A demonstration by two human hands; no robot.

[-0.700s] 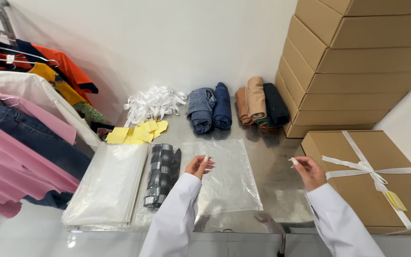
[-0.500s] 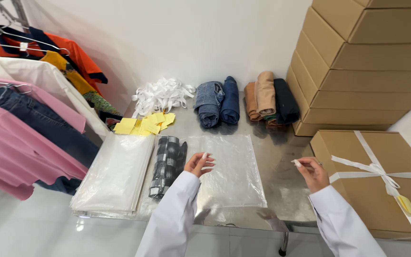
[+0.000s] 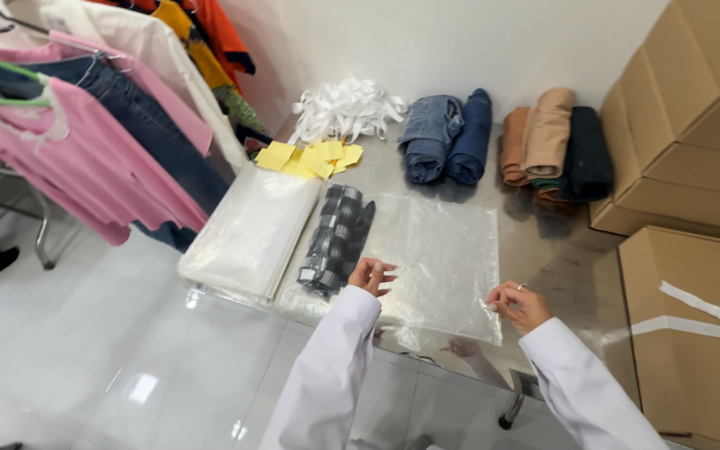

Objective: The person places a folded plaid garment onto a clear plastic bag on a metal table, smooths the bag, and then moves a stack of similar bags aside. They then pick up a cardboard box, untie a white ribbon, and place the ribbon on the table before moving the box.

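Observation:
A clear plastic bag (image 3: 435, 258) lies flat on the shiny metal table (image 3: 560, 250). My left hand (image 3: 370, 275) rests on the bag's near left part, fingers spread, right beside a rolled black-and-grey checked garment (image 3: 337, 237). My right hand (image 3: 517, 305) pinches the bag's near right corner. Both arms wear white sleeves.
A stack of clear bags (image 3: 252, 233) lies left of the roll. Behind are yellow tags (image 3: 310, 157), white ribbons (image 3: 345, 107), rolled blue jeans (image 3: 445, 133) and brown and dark garments (image 3: 552, 146). Cardboard boxes (image 3: 693, 125) stand right. Clothes hang on a rack (image 3: 85, 125) at left.
The view has swung right and down. My right hand has come in from beside the bag to its near right corner. My left hand stays on the bag.

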